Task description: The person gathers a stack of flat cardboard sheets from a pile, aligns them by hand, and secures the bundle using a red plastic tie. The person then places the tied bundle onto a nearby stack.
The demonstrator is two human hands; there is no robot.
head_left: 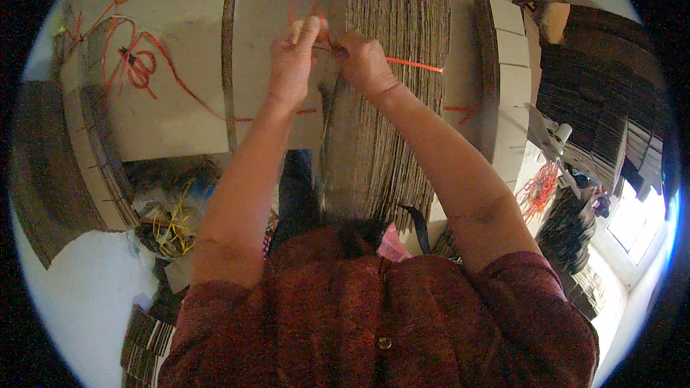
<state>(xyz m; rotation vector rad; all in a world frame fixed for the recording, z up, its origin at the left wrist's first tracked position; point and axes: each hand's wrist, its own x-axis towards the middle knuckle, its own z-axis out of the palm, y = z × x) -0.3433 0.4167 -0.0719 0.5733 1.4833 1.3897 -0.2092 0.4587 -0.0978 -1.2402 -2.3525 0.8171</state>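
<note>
A tall stack of brown cardboard sheets (397, 7), edges up, stands in front of me. Both my hands are at its left side, close together. Between finger and thumb, my left hand (291, 68) pinches an orange-red plastic strap (322, 29). My right hand (368, 66) is closed on the strap too, its fingertips partly hidden. An orange-red strap end (417, 64) sticks out to the right across the sheet edges. More strap runs low on both sides of the stack. Whether the strap is knotted is hidden by my fingers.
Loose red strap loops (140, 65) lie on the pale cardboard surface (180, 25) at left. Cardboard stacks stand at far left (47, 165) and right (575, 57). A red strap bundle (539, 190) hangs at right. Yellow strings (175, 224) lie in a container at lower left.
</note>
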